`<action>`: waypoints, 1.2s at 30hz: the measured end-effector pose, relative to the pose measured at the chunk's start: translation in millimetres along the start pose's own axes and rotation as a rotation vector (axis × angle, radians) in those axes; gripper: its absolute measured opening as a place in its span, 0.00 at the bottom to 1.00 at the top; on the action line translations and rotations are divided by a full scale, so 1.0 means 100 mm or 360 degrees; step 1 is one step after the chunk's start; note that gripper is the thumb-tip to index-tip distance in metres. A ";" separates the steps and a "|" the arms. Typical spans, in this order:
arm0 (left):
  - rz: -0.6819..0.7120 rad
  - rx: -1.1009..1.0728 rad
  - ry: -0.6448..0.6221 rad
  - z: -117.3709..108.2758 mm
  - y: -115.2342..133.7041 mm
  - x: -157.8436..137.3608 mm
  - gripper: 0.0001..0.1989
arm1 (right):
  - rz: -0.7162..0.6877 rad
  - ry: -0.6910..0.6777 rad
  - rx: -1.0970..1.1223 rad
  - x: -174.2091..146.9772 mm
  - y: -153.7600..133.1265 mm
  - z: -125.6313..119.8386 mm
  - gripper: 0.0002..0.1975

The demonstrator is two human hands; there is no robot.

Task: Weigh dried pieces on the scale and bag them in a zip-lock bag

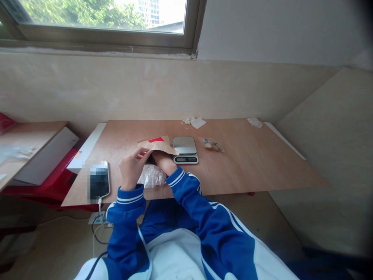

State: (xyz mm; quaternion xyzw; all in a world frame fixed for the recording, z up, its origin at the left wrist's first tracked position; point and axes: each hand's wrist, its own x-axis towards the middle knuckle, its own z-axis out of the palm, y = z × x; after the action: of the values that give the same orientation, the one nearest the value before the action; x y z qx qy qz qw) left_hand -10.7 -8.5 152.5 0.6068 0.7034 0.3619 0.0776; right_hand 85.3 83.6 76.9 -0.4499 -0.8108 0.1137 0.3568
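The person sits at a plywood table (247, 163) with both arms in blue sleeves stretched forward, and the work sits at about twelve o'clock from their chest. The left hand (131, 168) pinches the near edge of a brown paper envelope (157, 145) with a red mark on it, fingers curled around the flap; the right hand (162, 160) is tucked under or into that envelope, so I cannot tell whether it grips anything or lies flat. Just below the hands, touching the wrists, lies a crumpled clear plastic bag (151, 175). At one o'clock, just beside the envelope, stands a small digital scale (185, 149), and further toward two o'clock a small clear packet (210, 144) holding something pale. At nine o'clock a phone (99, 182) lies near the table edge with its cable hanging down. From where I stand, the risks look plain: the envelope could tear or buckle if the hidden hand pushes too hard, its corner could nudge the scale, the loose bag could slide off the near edge, and a left elbow swing could knock the phone or snag the cable.
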 end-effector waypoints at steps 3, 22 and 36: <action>-0.0013 -0.0082 -0.0014 0.01 0.01 0.00 0.14 | 0.0030 -0.0305 -0.0223 -0.02 -0.04 -0.11 0.06; -0.0076 -0.0165 0.0057 0.06 0.02 0.04 0.15 | 0.0004 -0.0244 -0.0126 -0.32 -0.21 -0.61 0.16; -0.0066 -0.0122 0.0086 0.05 0.02 0.05 0.15 | -0.0004 -0.0203 0.0230 -0.49 -0.37 -1.02 0.15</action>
State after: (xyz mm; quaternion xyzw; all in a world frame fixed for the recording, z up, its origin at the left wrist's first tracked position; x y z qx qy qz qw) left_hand -7.4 -1.7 151.7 0.5788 0.7033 0.4031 0.0893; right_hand 147.2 8.7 145.6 -0.4136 -0.8222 0.2000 0.3361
